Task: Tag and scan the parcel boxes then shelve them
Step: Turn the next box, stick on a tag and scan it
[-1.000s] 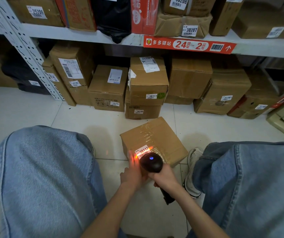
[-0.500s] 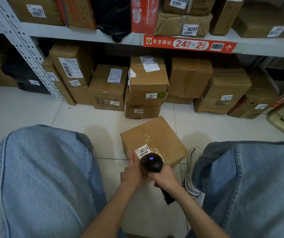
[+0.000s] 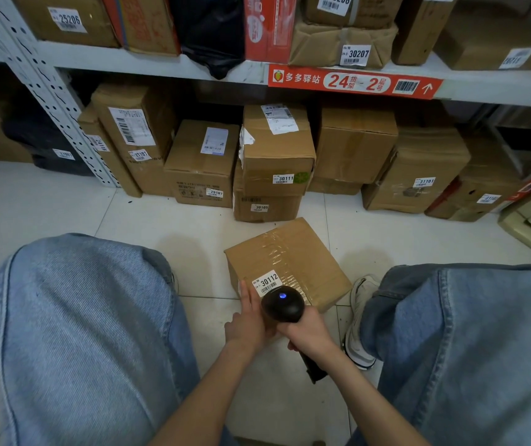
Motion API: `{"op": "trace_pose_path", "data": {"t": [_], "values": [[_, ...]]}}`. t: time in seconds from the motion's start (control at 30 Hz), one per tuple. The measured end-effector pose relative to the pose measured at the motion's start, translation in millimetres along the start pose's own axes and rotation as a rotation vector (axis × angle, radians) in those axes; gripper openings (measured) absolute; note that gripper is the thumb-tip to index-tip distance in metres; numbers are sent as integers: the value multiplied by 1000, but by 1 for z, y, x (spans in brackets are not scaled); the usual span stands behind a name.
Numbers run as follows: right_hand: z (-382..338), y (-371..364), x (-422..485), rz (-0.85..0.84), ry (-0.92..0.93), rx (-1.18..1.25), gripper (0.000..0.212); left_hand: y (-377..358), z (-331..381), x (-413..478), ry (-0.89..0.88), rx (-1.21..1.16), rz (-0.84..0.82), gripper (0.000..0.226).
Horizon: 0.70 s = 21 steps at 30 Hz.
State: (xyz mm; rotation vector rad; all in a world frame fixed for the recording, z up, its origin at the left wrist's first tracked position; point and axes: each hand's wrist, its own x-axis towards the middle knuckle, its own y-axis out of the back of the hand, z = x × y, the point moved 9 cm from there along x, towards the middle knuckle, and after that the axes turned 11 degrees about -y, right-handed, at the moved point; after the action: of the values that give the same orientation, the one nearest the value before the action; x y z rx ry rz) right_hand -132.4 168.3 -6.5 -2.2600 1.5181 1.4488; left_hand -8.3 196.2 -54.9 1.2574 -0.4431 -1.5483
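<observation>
1. The box (image 3: 290, 262) lies on the floor (image 3: 129, 220) between the person's two knees, turned askew so that one corner aims at the shelf (image 3: 161, 62). Clear tape runs across its top.
2. A white tag (image 3: 265, 281) reading 30112, with a barcode under the number, sits on the box top at the near left corner.
3. The left grip (image 3: 246, 318) is flat, its fingers straight and together. They lie against the near left side of the box, the fingertips reaching up just beside the tag.
4. The right grip (image 3: 306, 333) is closed round the handle of a black scanner (image 3: 283, 304). The butt of the handle sticks out below the grip, toward the person.
5. The scanner head hangs over the near edge of the box, just beside the tag on its lower right, with a small blue light lit on its back.
6. The two grips touch each other at the near edge of the box, left of the scanner head.
7. A white shoe (image 3: 359, 317) stands just right of the box.
8. Beyond the box, stored boxes (image 3: 277, 156) with numbered tags stand on the floor under the shelf; the nearest stack reads 30111 over 30105 and lies close to the far corner of the box.
9. A red sign (image 3: 354, 82) with a barcode and an arrow is fixed to the shelf edge.
</observation>
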Motion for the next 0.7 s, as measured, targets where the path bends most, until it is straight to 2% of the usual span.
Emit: {"op": "trace_pose_path", "data": {"t": [0.7], "values": [[-3,1,-6,-4,1,-25,15,2,2,-2,6,-12,-3,99]]}}
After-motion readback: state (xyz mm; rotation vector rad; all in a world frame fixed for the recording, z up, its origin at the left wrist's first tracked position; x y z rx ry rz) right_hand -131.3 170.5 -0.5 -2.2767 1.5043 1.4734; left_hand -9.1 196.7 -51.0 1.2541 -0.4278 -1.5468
